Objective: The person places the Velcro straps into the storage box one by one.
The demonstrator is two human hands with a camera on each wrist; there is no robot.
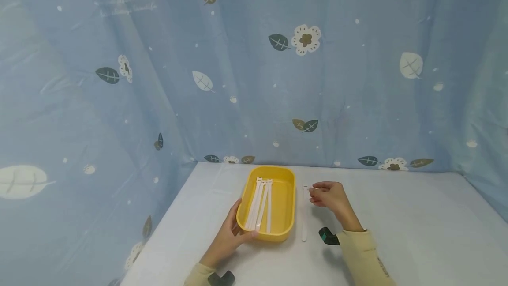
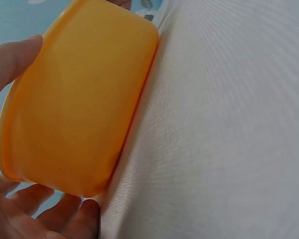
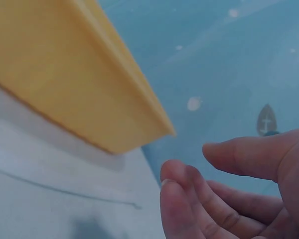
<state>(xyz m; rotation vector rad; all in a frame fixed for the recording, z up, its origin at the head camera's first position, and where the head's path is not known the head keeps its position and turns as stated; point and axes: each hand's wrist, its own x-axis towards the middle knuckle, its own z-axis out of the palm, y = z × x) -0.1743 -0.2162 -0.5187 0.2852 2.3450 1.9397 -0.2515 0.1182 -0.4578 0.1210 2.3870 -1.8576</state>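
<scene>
A yellow plastic bin (image 1: 286,204) stands on the white table with several white cable ties (image 1: 269,206) inside, gathered along its left half. My left hand (image 1: 227,239) grips the bin's near left corner. In the left wrist view its thumb (image 2: 15,59) lies on the rim, while the other fingers bend against the bin's side. Right of the bin, a single white cable tie (image 1: 304,215) lies lengthwise on the table, slotted head at the far end. My right hand (image 1: 331,197) hovers beside that head; the right wrist view shows a gap between thumb and fingers, with nothing held.
White cloth covers the table (image 1: 416,228). A blue curtain (image 1: 246,78) with leaf and flower prints hangs behind it and along the left side. Dark camera mounts (image 1: 329,236) stick out from both wrists.
</scene>
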